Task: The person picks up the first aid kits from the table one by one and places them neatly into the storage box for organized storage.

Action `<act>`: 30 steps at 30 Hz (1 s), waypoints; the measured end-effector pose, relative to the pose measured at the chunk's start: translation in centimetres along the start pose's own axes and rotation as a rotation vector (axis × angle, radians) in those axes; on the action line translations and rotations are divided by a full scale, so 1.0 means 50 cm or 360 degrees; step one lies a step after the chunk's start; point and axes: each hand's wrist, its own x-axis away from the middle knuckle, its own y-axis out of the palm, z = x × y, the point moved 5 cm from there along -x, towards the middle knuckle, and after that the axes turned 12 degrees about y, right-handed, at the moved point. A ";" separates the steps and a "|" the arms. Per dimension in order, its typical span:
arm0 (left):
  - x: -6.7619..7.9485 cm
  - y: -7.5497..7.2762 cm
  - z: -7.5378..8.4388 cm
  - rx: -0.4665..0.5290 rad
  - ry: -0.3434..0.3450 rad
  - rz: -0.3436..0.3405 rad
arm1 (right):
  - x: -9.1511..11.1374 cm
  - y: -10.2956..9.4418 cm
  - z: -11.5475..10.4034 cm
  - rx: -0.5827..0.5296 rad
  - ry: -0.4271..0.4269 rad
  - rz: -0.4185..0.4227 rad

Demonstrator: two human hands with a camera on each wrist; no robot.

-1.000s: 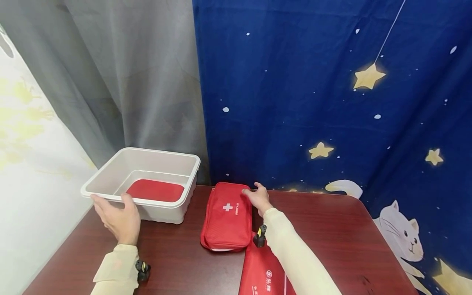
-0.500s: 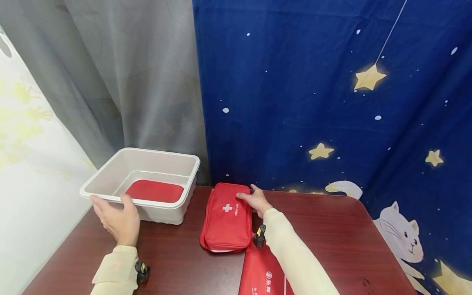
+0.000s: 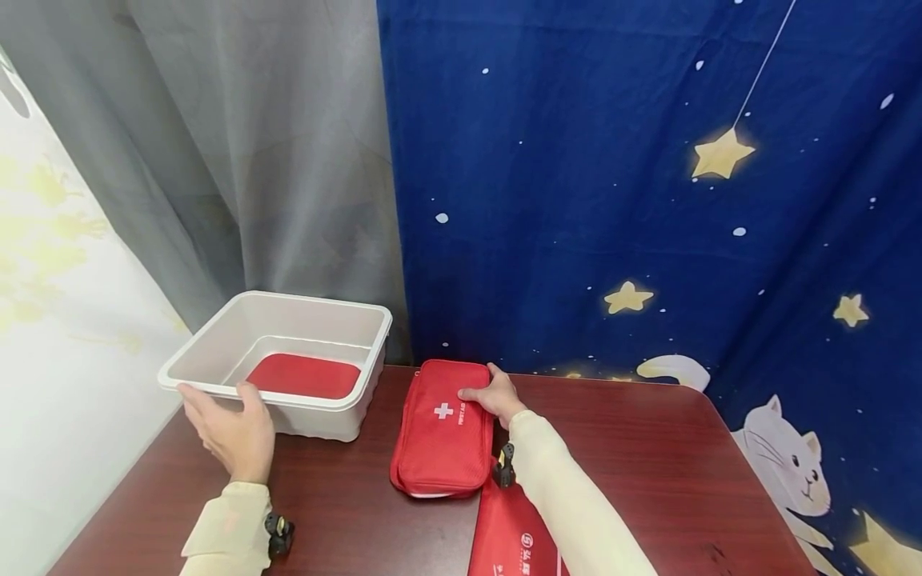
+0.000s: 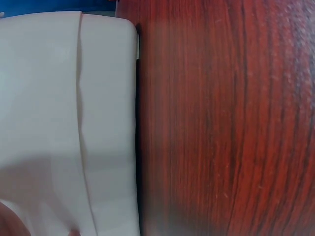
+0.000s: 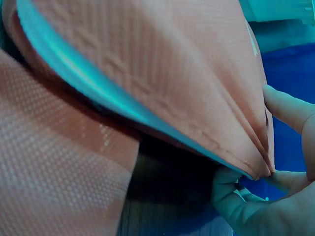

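Behind hung grey curtain (image 3: 310, 160) and starry blue curtain (image 3: 533, 176); beneath, reddish-brown desk (image 3: 360, 504); right hand (image 3: 497, 396) pinched red first-aid pouch (image 3: 439, 448); left hand (image 3: 238, 436), loosely spread, touched pale tub (image 3: 324, 422).

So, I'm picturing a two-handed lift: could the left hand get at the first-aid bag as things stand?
Probably yes: the left hand is at the front rim of the white bin, and bare tabletop leads to the first-aid bag, whose left side looks unblocked.
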 end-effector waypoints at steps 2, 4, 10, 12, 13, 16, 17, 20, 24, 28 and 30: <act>0.000 0.001 0.000 0.0003 0.0004 0.0001 | 0.002 -0.002 -0.001 0.0014 -0.0003 -0.0008; 0.000 0.001 0.000 0.0003 0.0004 0.0005 | 0.003 -0.003 -0.001 0.0026 0.0012 -0.0036; 0.001 0.004 -0.001 0.0002 0.0002 -0.0006 | 0.003 -0.009 -0.002 0.0033 0.0024 -0.0118; 0.000 0.004 -0.003 0.0003 -0.0001 -0.0003 | 0.003 -0.009 -0.003 0.0013 0.0022 -0.0149; 0.000 0.003 -0.003 0.0002 -0.0004 -0.0003 | 0.004 -0.009 -0.003 0.0005 0.0019 -0.0165; 0.000 0.002 -0.003 0.0005 -0.0014 -0.0006 | 0.005 -0.009 -0.003 0.0013 0.0021 -0.0185; -0.001 0.001 -0.003 0.0004 -0.0017 -0.0008 | 0.005 -0.010 -0.003 0.0023 0.0023 -0.0183; -0.002 0.001 -0.004 0.0000 -0.0028 -0.0024 | 0.006 -0.012 0.001 0.0077 0.0038 -0.0166; -0.003 0.001 -0.004 -0.0005 -0.0034 -0.0028 | 0.004 -0.013 0.005 0.0100 0.0028 -0.0180; -0.004 0.001 -0.005 -0.0003 -0.0035 -0.0027 | 0.003 -0.011 0.007 0.0054 0.0016 -0.0214; -0.004 0.002 -0.005 -0.0003 -0.0039 -0.0031 | 0.006 -0.011 0.007 0.0031 0.0026 -0.0217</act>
